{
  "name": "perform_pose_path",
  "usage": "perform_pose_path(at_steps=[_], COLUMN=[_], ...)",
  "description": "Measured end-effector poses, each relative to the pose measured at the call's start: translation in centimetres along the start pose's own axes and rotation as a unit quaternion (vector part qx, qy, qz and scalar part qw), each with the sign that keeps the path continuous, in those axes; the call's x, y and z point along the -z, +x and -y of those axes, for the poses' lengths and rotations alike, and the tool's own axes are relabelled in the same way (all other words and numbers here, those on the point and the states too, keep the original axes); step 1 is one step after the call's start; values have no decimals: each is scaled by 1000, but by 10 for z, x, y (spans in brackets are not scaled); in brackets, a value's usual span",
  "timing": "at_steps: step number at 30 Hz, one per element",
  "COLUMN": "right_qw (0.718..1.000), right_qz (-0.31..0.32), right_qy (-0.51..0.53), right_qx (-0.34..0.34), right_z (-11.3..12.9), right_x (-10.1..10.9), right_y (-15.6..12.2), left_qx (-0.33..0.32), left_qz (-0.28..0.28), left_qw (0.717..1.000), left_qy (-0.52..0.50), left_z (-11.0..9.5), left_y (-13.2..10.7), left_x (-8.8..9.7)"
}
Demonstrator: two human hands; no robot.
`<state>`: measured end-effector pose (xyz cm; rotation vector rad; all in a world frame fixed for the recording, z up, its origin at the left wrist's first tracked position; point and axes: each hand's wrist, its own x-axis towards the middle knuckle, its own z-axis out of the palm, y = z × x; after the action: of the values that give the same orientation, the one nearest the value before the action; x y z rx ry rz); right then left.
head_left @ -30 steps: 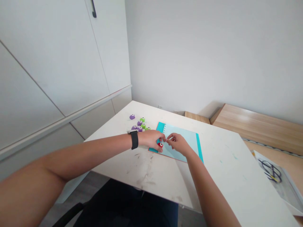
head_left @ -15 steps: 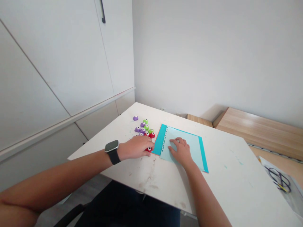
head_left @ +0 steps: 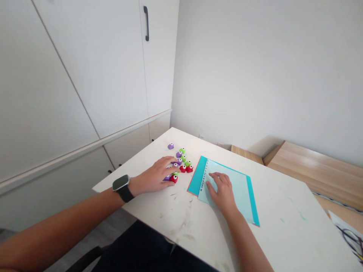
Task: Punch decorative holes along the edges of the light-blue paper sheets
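Resting my right hand (head_left: pixel 222 190) on the pale sheet (head_left: pixel 241 192), I hold my left hand (head_left: pixel 157 174) over the near-left part of the cluster of little toys. The left fingers are spread, not clenched; the thumb lies right beside the nearest red toy (head_left: pixel 174 179), and I cannot tell whether it presses on it. The right hand is loosely curled, thumb apart from the fingers, with nothing to be seen in its grasp.

To handle these small pieces well, I think the fingers want to stay arched, so that only thumb and fingertips meet one toy and its neighbours are not knocked. A light right hand should be enough to stop the sheet sliding on the turquoise folder (head_left: pixel 197 177) under it.

The toys sit on the white table (head_left: pixel 283 192), left of the folder. Each one that shows clearly is a rounded, glossy blob with a white eye and a dark pupil on top. They come in red, purple and green; two more red ones sit side by side near the folder's edge, and one purple toy (head_left: pixel 170 146) stands apart at the far end. My fingers hide some of the others.
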<state>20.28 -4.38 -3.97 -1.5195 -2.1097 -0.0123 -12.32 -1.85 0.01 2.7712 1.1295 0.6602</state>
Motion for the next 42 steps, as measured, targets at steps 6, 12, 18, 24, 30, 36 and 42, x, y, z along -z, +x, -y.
perform_pose_path(at_steps=[6, 12, 18, 24, 30, 36, 42], right_qw=[994, 989, 987, 989, 990, 979, 973], right_qz=[36, 117, 146, 115, 85, 107, 140], right_qy=[33, -12, 8, 39, 32, 85, 101], right_qx=[95, 89, 64, 87, 112, 150, 153], right_z=[36, 65, 74, 82, 84, 75, 66], right_x=[-8, -35, -59, -67, -78, -97, -121], right_y=[37, 80, 97, 96, 105, 136, 170], left_qx=[2, 8, 25, 73, 118, 79, 67], left_qz=[10, 15, 17, -28, -51, 41, 11], left_qw=[1000, 1000, 999, 996, 991, 994, 992], left_qy=[-13, -7, 13, 44, 46, -64, -105], left_z=[9, 15, 20, 27, 64, 119, 146], left_y=[1, 5, 6, 3, 5, 25, 47], left_x=[-10, -20, -24, -23, -23, -28, -47])
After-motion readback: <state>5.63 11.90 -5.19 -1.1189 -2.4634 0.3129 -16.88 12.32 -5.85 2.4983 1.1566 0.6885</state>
